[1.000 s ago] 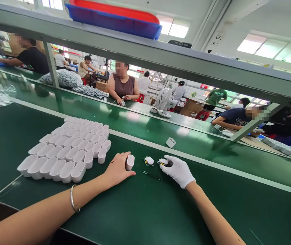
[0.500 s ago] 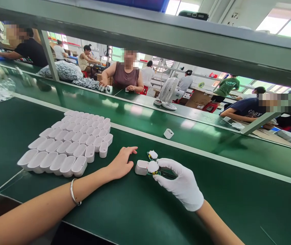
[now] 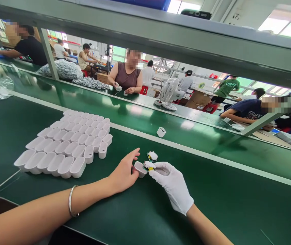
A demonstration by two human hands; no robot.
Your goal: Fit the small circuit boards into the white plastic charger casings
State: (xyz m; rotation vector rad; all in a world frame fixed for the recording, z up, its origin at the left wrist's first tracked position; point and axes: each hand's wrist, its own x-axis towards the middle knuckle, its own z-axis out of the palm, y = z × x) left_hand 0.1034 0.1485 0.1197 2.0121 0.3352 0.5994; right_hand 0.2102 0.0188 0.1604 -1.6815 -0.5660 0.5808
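Observation:
My bare left hand [image 3: 123, 173] is at the left end of a small white plastic housing [image 3: 141, 170], its thumb against the wall. Its upper fingers stretch out past the housing; the grip is partly hidden. The housing's oval opening faces up. In its white glove, my right hand [image 3: 169, 182] pinches a small green circuit board [image 3: 149, 166] with a white pad and yellow part, tilted at the opening's right side. Just behind lies a second circuit board [image 3: 152, 156] with a white pad, untouched.
Rows of white oval housings [image 3: 62, 148] stand to the left on the green table [image 3: 114, 211]. One white housing [image 3: 161, 132] sits on the green belt beyond the pale strip. A white fan [image 3: 169, 92] and co-workers are across; a grey shelf beam [image 3: 145, 37] spans overhead.
My left hand has moved in to touch the housing, which has turned slightly. My right hand has shifted left and tilted the board at its opening. The housing on the belt has moved left.

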